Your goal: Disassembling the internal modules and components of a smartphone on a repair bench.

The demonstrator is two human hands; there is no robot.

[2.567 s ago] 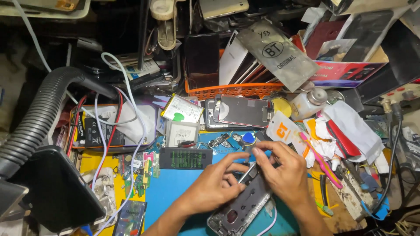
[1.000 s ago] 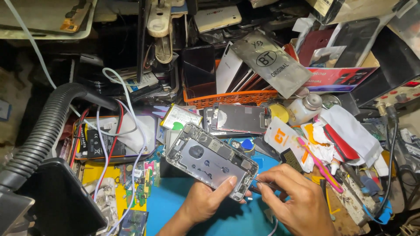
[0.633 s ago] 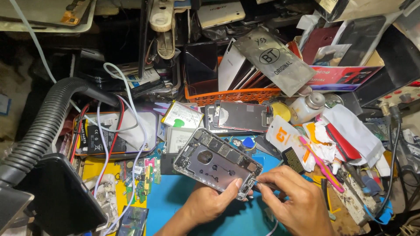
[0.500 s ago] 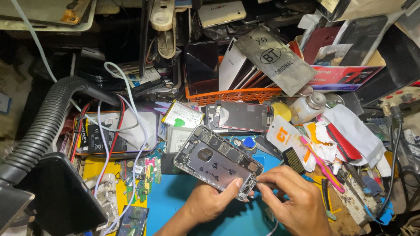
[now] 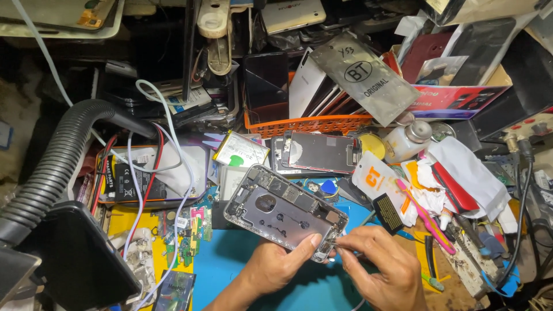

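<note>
Two bare hands low centre of the frame, both on one thing. Left hand (image 5: 276, 268) grips the lower edge of a stripped silver metal phone housing (image 5: 282, 210), thumb pressed on its face, fingers curled underneath; the housing is tilted, raised over the blue rubber work mat (image 5: 230, 265), its bare inside facing up with round cut-outs and small dark parts. Right hand (image 5: 380, 270) pinches a thin metal tool (image 5: 341, 246), tip touching the housing's lower right corner; kind of tool too small to tell.

One black ribbed flexible hose (image 5: 52, 173) curves down the left side, ending at one black flat hood (image 5: 69, 259) lower left. One orange plastic mesh basket (image 5: 311, 124) upper centre, holding several flat dark phone screens on edge and one grey foil pouch (image 5: 368, 78). One second opened phone frame, dark and flat (image 5: 317, 151), lies just below the basket. One white flat battery pack (image 5: 241, 151) beside it on the left. One small clear bottle with a metal cap (image 5: 406, 141) right of centre, near one round yellow tin (image 5: 373, 145). One pink plastic toothbrush (image 5: 420, 204) lies diagonally at right over crumpled white paper. White, red and black cables (image 5: 152, 178) loop across the left, too tangled to count. One yellow mat strip (image 5: 138, 222) lower left with small green circuit boards.
</note>
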